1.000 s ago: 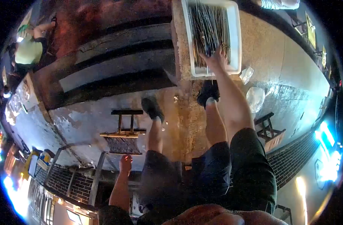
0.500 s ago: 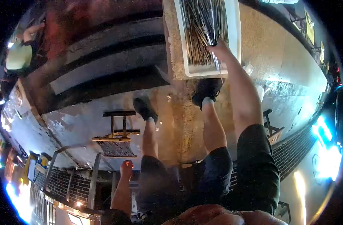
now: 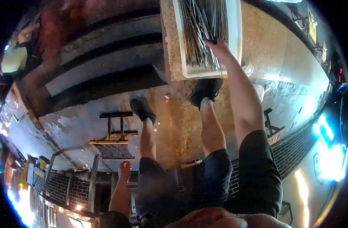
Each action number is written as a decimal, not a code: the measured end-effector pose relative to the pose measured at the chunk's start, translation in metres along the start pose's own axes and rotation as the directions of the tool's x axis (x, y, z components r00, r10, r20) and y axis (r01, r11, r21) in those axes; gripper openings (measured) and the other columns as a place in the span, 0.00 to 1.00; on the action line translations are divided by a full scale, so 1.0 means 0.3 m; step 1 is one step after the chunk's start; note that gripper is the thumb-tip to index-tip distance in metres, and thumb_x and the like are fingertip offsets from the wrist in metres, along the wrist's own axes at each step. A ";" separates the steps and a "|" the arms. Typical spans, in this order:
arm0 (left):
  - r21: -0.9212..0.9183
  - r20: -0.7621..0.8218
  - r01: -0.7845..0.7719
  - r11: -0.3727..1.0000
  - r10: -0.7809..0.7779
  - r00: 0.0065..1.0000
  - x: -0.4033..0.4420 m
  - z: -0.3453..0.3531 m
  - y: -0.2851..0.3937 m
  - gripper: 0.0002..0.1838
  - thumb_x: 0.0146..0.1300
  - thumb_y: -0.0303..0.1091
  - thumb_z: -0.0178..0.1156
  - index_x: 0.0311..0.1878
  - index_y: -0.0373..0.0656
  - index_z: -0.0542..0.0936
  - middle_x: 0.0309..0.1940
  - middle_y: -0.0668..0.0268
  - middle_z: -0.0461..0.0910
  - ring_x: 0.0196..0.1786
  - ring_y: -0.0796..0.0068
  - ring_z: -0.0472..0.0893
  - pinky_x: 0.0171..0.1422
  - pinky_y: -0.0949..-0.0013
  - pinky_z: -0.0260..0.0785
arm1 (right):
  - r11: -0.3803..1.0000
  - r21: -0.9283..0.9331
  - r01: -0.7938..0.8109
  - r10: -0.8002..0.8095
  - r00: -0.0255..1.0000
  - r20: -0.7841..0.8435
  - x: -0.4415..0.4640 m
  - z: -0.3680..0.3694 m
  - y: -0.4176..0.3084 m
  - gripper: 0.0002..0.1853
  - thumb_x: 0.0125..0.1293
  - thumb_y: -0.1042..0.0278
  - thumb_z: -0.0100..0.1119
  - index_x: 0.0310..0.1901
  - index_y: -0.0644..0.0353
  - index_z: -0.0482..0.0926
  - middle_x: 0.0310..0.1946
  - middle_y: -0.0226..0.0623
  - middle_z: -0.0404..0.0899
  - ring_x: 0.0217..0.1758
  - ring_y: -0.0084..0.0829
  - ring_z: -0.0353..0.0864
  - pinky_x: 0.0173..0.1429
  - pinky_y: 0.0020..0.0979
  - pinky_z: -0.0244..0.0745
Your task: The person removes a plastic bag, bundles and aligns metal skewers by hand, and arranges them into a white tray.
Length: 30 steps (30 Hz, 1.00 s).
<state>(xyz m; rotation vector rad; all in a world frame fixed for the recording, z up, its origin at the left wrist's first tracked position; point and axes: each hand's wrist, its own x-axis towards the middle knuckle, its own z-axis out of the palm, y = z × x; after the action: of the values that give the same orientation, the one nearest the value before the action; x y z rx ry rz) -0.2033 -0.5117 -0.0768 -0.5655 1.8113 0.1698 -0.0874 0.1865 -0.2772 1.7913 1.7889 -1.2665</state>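
Near the top of the head view, a white rectangular tub holds many long thin sticks or skewers. My right hand reaches over the tub's near right part, its fingers wrapped around a bundle of the thin sticks. Some stick ends slant down toward the tub's near rim. Low on the left, my left hand hangs beside my leg with its fingers curled in; whether anything is inside it is too small to tell. It is nearest to a small folding stool.
A raised step edge and dark steps lie at the left. Another stool stands at the right, near a clear plastic bag. A seated person is at the far left. My shoes rest below the tub.
My right hand has closed around some sticks and shifted slightly up. The view has turned, so the tub and stool sit further left. My left hand still hangs low.
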 end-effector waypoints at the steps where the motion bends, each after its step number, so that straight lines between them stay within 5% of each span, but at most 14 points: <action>1: -0.082 0.027 0.027 0.996 -0.025 0.999 0.033 -0.006 -0.049 0.13 0.65 0.37 0.54 0.45 0.36 0.76 0.36 0.60 0.81 0.39 0.70 0.81 0.44 0.66 0.74 | 0.993 0.092 0.069 -0.075 0.995 0.067 -0.013 0.002 -0.005 0.26 0.60 0.47 0.60 0.46 0.65 0.75 0.34 0.37 0.79 0.36 0.31 0.75 0.42 0.35 0.70; 3: -0.241 0.085 0.083 0.967 -0.064 0.994 0.128 -0.022 -0.162 0.12 0.65 0.36 0.54 0.44 0.36 0.76 0.36 0.60 0.81 0.38 0.71 0.81 0.43 0.67 0.73 | 0.996 -0.074 0.046 -0.038 0.992 0.117 -0.054 -0.027 -0.069 0.24 0.60 0.47 0.60 0.43 0.64 0.76 0.27 0.33 0.76 0.31 0.28 0.72 0.36 0.34 0.69; 5: -0.235 0.062 0.062 0.970 -0.049 0.997 0.107 -0.013 -0.133 0.12 0.65 0.36 0.54 0.44 0.35 0.76 0.35 0.61 0.81 0.38 0.71 0.81 0.43 0.67 0.74 | 0.991 -0.113 0.075 -0.066 0.995 0.081 -0.032 -0.027 -0.052 0.36 0.59 0.44 0.60 0.54 0.71 0.67 0.41 0.47 0.77 0.45 0.40 0.78 0.51 0.39 0.73; 8: -0.154 0.063 0.062 0.986 -0.053 0.997 0.039 0.000 -0.027 0.15 0.65 0.37 0.55 0.49 0.36 0.75 0.38 0.59 0.79 0.40 0.68 0.80 0.47 0.63 0.72 | 0.996 0.057 -0.069 0.060 0.987 0.148 -0.034 -0.066 -0.026 0.42 0.58 0.46 0.62 0.62 0.73 0.59 0.50 0.53 0.75 0.53 0.42 0.75 0.56 0.39 0.71; 11: -0.140 0.015 -0.035 0.990 0.037 0.999 0.022 0.007 -0.013 0.13 0.64 0.36 0.55 0.46 0.36 0.76 0.35 0.61 0.79 0.37 0.70 0.80 0.44 0.65 0.73 | 0.978 0.091 0.189 -0.176 0.975 -0.132 -0.033 -0.004 0.023 0.22 0.61 0.56 0.62 0.50 0.62 0.72 0.29 0.34 0.74 0.29 0.24 0.70 0.32 0.29 0.67; 13: -0.139 -0.015 -0.047 0.989 0.046 0.999 0.009 0.008 -0.020 0.11 0.64 0.34 0.55 0.43 0.35 0.76 0.32 0.62 0.79 0.35 0.72 0.80 0.42 0.68 0.74 | 0.988 0.116 0.101 -0.096 0.994 -0.044 -0.104 -0.039 -0.030 0.22 0.62 0.58 0.60 0.55 0.58 0.71 0.30 0.29 0.74 0.25 0.20 0.69 0.24 0.26 0.65; 15: -0.116 -0.024 0.018 0.993 -0.021 0.999 0.001 0.006 0.001 0.10 0.63 0.33 0.55 0.43 0.36 0.77 0.32 0.63 0.79 0.34 0.72 0.79 0.41 0.68 0.74 | 0.959 0.265 0.099 -0.089 0.995 -0.049 -0.067 -0.026 0.051 0.22 0.63 0.60 0.59 0.55 0.61 0.70 0.33 0.31 0.77 0.29 0.22 0.72 0.28 0.26 0.68; 16: -0.270 0.027 -0.008 0.963 0.016 1.000 0.050 0.001 -0.071 0.09 0.63 0.32 0.55 0.42 0.37 0.77 0.32 0.64 0.79 0.34 0.73 0.79 0.41 0.68 0.74 | 0.934 0.339 0.116 -0.125 0.992 0.004 -0.099 -0.049 0.041 0.23 0.62 0.59 0.58 0.55 0.63 0.70 0.38 0.36 0.78 0.39 0.28 0.75 0.44 0.32 0.72; 20: -0.243 0.015 0.002 0.970 0.002 1.000 0.051 0.013 -0.074 0.08 0.64 0.31 0.55 0.41 0.37 0.77 0.31 0.65 0.79 0.33 0.73 0.78 0.42 0.68 0.73 | 0.956 0.260 0.137 -0.162 0.984 0.077 -0.065 -0.038 0.003 0.37 0.57 0.46 0.63 0.58 0.68 0.66 0.50 0.46 0.76 0.49 0.37 0.76 0.52 0.36 0.71; 21: -0.261 0.016 0.006 0.965 -0.002 1.000 0.053 0.018 -0.068 0.08 0.64 0.32 0.54 0.41 0.37 0.77 0.32 0.64 0.79 0.33 0.73 0.78 0.42 0.68 0.73 | 0.996 0.072 0.054 -0.064 0.988 0.144 -0.045 -0.057 0.006 0.40 0.54 0.43 0.64 0.58 0.68 0.66 0.52 0.49 0.74 0.51 0.41 0.76 0.55 0.39 0.71; 23: -0.224 0.001 0.008 0.975 -0.008 1.000 0.038 0.032 -0.026 0.10 0.65 0.33 0.54 0.42 0.36 0.77 0.32 0.63 0.80 0.35 0.73 0.79 0.42 0.67 0.73 | 0.986 -0.138 0.091 -0.091 0.996 0.009 -0.029 -0.022 -0.001 0.29 0.57 0.46 0.64 0.48 0.66 0.75 0.40 0.43 0.79 0.43 0.35 0.76 0.48 0.34 0.70; 30: -0.072 -0.005 -0.001 0.997 0.000 1.000 0.053 0.030 -0.033 0.14 0.66 0.37 0.53 0.46 0.35 0.76 0.34 0.61 0.81 0.36 0.71 0.81 0.44 0.67 0.72 | 0.996 -0.066 0.066 -0.075 0.988 -0.134 -0.048 -0.009 0.027 0.30 0.56 0.45 0.64 0.47 0.67 0.74 0.36 0.42 0.79 0.38 0.35 0.75 0.47 0.35 0.70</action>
<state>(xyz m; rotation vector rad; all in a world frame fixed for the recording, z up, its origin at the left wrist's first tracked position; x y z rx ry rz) -0.1944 -0.5216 -0.0927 -0.6171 1.8156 0.2354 -0.0765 0.1778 -0.2679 1.8349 1.9585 -1.1251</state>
